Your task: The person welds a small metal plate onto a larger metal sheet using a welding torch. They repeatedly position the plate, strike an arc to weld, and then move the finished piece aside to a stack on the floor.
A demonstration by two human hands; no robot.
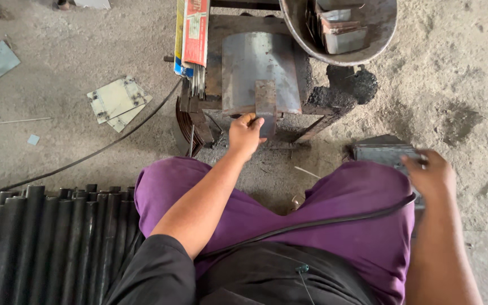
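A seated worker's left hand (245, 133) pinches one small steel piece (266, 104) against a single curved plate (260, 70) on the stand; the right hand (431, 174) grips one dark metal block (382, 152) beside the knee. Two flat plates (117, 101) lie nearby.

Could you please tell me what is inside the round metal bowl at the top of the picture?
The metal bowl holds several small rectangular metal pieces. The frame's edge cuts off its far side.

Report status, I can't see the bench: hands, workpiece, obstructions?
Left hand gripping small steel piece on curved plate. Right hand on dark metal part. Cable across lap.
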